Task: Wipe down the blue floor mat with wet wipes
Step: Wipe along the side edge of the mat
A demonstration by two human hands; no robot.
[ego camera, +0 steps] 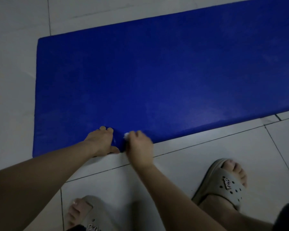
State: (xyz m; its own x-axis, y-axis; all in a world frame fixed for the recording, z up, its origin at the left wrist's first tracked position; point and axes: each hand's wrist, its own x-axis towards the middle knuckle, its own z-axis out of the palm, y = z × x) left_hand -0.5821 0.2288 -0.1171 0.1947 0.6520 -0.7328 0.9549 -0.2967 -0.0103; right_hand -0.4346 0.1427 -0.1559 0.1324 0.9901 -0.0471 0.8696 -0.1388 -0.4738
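The blue floor mat (pixel 157 72) lies flat on the white tiled floor and runs from the left out past the right edge of the head view. My left hand (pixel 101 141) grips the mat's near edge, fingers on top and thumb below the edge. Just to its right, my right hand (pixel 139 145) holds a small bunched white wet wipe (pixel 126 135) against the same near edge; most of the wipe is hidden under the fingers.
White floor tiles (pixel 198 155) with dark grout lines surround the mat. My two feet in grey perforated slippers stand near the bottom, one at the lower middle (pixel 88 214) and one at the right (pixel 223 182).
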